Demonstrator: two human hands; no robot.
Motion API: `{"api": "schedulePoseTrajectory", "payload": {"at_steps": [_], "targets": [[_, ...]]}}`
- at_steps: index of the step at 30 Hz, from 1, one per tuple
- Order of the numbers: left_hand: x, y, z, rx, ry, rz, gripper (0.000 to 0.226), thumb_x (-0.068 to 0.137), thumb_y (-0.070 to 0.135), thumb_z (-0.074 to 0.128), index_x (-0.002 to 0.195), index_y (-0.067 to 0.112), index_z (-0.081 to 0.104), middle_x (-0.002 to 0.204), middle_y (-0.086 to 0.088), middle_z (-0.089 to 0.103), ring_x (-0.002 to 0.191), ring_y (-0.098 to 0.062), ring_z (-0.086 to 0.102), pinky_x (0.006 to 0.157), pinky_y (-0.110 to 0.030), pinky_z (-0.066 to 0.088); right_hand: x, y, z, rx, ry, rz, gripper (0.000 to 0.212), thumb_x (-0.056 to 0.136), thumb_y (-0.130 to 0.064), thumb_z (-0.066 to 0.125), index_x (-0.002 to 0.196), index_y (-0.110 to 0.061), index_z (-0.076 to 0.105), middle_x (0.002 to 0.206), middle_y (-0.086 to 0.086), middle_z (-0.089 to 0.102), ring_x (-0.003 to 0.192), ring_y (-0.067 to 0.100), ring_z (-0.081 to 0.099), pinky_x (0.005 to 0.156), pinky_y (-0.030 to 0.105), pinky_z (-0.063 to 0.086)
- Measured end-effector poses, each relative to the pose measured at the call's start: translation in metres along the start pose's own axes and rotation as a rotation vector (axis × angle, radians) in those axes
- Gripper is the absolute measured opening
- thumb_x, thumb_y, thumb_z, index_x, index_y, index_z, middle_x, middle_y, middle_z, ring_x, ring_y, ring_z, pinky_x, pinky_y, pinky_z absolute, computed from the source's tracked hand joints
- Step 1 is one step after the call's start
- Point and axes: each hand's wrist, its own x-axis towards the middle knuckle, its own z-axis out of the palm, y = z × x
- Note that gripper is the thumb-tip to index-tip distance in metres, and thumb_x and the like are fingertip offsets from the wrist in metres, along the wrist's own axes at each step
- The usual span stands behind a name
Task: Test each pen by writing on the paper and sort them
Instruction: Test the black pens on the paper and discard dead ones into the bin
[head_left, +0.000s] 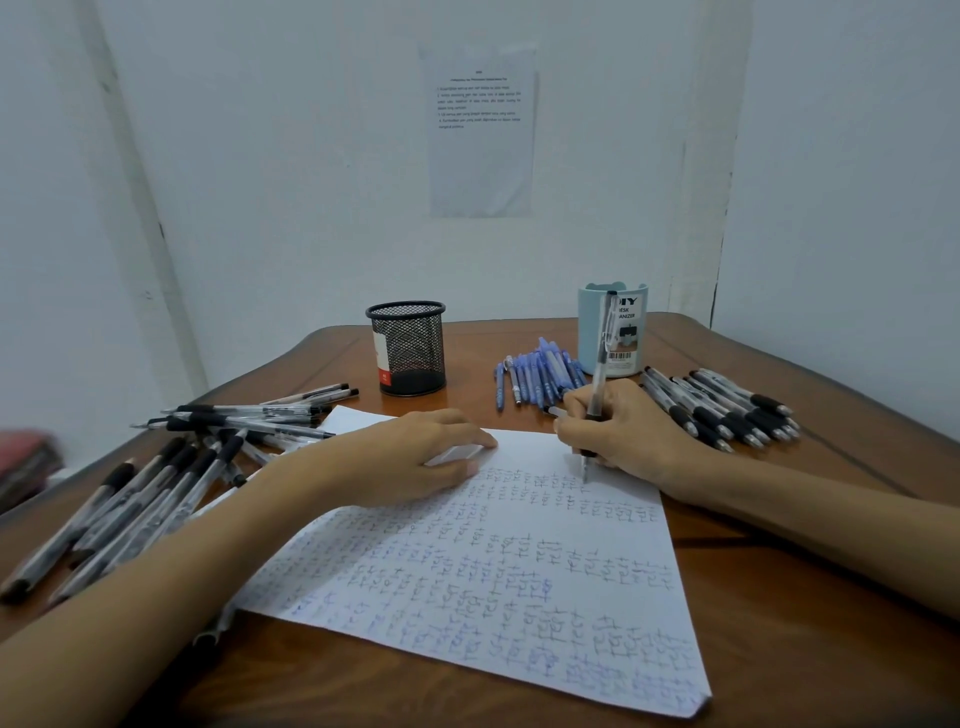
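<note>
Lowest in the frame lies the paper (467, 597), a white sheet set askew on the brown wooden table (779, 623) and filled with rows of small written marks in black and blue ink. Both bare forearms reach in from the bottom corners. The left hand (410, 457) lies palm down on the sheet's upper part, its fingers nearly straight and close together, pressing the paper flat; a pale shape under the fingertips is too blurred to name. The right hand (628, 431), at the sheet's upper right corner, has its fingers curled tight round a clear-barrelled pen (600, 364) with a dark grip, which stands nearly upright with its tip on the paper at the top row of marks. At the left of the frame a loose heap of black pens (156, 493) spreads across the table, some touching the sheet's left edge. To the right of the writing hand a tidier row of black-gripped pens (727, 410) lies side by side. Just behind the right hand is a bunch of blue pens (535, 376). Farther back stand a black mesh cup (408, 348), centre left, and a pale blue desk organizer (623, 327), partly behind the held pen. A blurred red thing (26, 462) sits at the left edge. On the white wall above hangs a printed sheet (483, 130), its text too small to read.
</note>
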Motion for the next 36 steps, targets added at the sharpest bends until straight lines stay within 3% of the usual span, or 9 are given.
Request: {"api": "schedulePoseTrajectory", "payload": {"at_steps": [3, 6, 14, 18, 21, 24, 26, 31, 36], "targets": [[-0.001, -0.001, 0.0, -0.001, 0.004, -0.001, 0.041, 0.098, 0.033, 0.038, 0.139, 0.031, 0.037, 0.141, 0.009, 0.038, 0.125, -0.007, 0.039, 0.102, -0.021, 0.03, 0.0, 0.002, 0.0, -0.022, 0.003, -0.014, 0.044, 0.085, 0.0, 0.059, 0.049, -0.012, 0.037, 0.039, -0.009, 0.034, 0.038, 0.001, 0.036, 0.046, 0.013, 0.034], [-0.001, -0.001, 0.0, -0.004, -0.002, 0.0, 0.041, 0.098, 0.034, 0.038, 0.139, 0.031, 0.037, 0.141, 0.009, 0.038, 0.124, -0.007, 0.039, 0.101, -0.019, 0.03, 0.001, 0.001, 0.0, -0.05, 0.022, -0.024, 0.043, 0.081, 0.003, 0.058, 0.047, -0.012, 0.036, 0.042, -0.005, 0.032, 0.042, 0.002, 0.033, 0.05, 0.016, 0.032], [-0.002, 0.001, -0.001, -0.013, -0.011, 0.002, 0.041, 0.099, 0.033, 0.038, 0.14, 0.031, 0.036, 0.143, 0.01, 0.036, 0.126, -0.007, 0.037, 0.102, -0.019, 0.029, -0.002, -0.003, 0.001, -0.054, 0.034, -0.045, 0.043, 0.087, -0.004, 0.061, 0.05, -0.012, 0.039, 0.037, -0.008, 0.038, 0.04, 0.002, 0.037, 0.047, 0.011, 0.033], [-0.002, 0.001, -0.002, -0.017, -0.013, 0.002, 0.041, 0.099, 0.033, 0.038, 0.14, 0.031, 0.036, 0.143, 0.01, 0.036, 0.126, -0.007, 0.038, 0.104, -0.021, 0.031, -0.006, -0.012, -0.001, 0.159, 0.034, 0.026, 0.033, 0.087, -0.018, 0.061, 0.063, -0.003, 0.045, 0.039, -0.008, 0.038, 0.033, 0.003, 0.031, 0.036, 0.009, 0.025], [-0.002, 0.002, -0.003, -0.017, -0.023, 0.002, 0.042, 0.099, 0.032, 0.037, 0.141, 0.03, 0.035, 0.143, 0.009, 0.035, 0.127, -0.008, 0.037, 0.103, -0.021, 0.03, -0.005, -0.018, -0.001, 0.251, 0.035, 0.093, 0.026, 0.087, -0.024, 0.059, 0.068, -0.011, 0.049, 0.049, -0.005, 0.04, 0.038, 0.004, 0.027, 0.036, 0.013, 0.02], [-0.003, 0.002, -0.003, -0.016, -0.025, 0.005, 0.042, 0.099, 0.032, 0.037, 0.141, 0.03, 0.034, 0.143, 0.009, 0.035, 0.126, -0.007, 0.037, 0.103, -0.021, 0.03, -0.001, -0.019, -0.002, 0.297, 0.146, 0.175, 0.01, 0.09, -0.024, 0.058, 0.09, -0.016, 0.052, 0.046, -0.007, 0.04, 0.037, 0.004, 0.033, 0.037, 0.014, 0.028], [-0.003, 0.002, -0.003, -0.015, -0.026, 0.003, 0.042, 0.099, 0.033, 0.037, 0.141, 0.031, 0.034, 0.143, 0.01, 0.035, 0.126, -0.007, 0.037, 0.103, -0.02, 0.03, 0.0, -0.019, -0.003, 0.321, 0.154, 0.185, 0.021, 0.093, -0.034, 0.051, 0.101, -0.014, 0.05, 0.045, -0.006, 0.037, 0.033, 0.003, 0.034, 0.037, 0.014, 0.031], [-0.003, 0.001, -0.002, -0.011, -0.019, 0.007, 0.042, 0.099, 0.033, 0.037, 0.141, 0.031, 0.035, 0.143, 0.01, 0.035, 0.126, -0.007, 0.037, 0.103, -0.02, 0.03, 0.0, -0.026, -0.004, 0.45, 0.104, 0.213, 0.039, 0.1, -0.038, 0.029, 0.093, -0.008, 0.053, 0.038, 0.0, 0.032, 0.028, 0.007, 0.026, 0.029, 0.017, 0.025], [-0.003, 0.001, -0.002, -0.013, -0.016, 0.011, 0.041, 0.099, 0.034, 0.036, 0.14, 0.031, 0.035, 0.142, 0.011, 0.036, 0.124, -0.006, 0.039, 0.102, -0.019, 0.03, 0.0, -0.026, -0.008, 0.392, 0.185, 0.235, 0.014, 0.096, -0.024, 0.05, 0.085, -0.016, 0.052, 0.055, 0.0, 0.038, 0.041, 0.006, 0.033, 0.037, 0.014, 0.029]]}}
